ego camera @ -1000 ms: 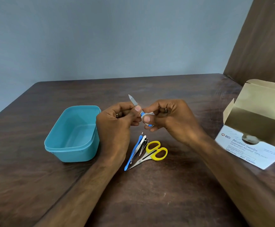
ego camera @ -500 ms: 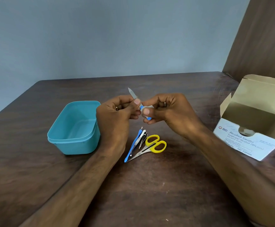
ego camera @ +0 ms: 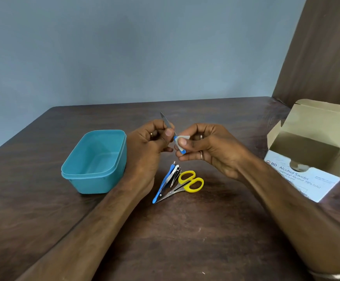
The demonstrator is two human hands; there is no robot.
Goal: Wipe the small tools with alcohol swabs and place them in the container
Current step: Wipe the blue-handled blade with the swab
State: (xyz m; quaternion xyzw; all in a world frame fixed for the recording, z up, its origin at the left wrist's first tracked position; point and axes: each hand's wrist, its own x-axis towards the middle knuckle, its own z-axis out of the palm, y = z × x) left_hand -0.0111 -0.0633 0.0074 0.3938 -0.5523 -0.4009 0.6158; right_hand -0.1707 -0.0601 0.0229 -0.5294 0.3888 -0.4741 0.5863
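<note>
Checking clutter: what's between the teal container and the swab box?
Head view: both hands with the nail file, and tools on the table.

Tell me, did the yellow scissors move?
No. The yellow scissors still lie in the same spot, just right of the blue container.

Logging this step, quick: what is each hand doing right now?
Left hand: pinches the nail file by its metal blade.
Right hand: pinches the alcohol swab round the file's blue handle.
</note>
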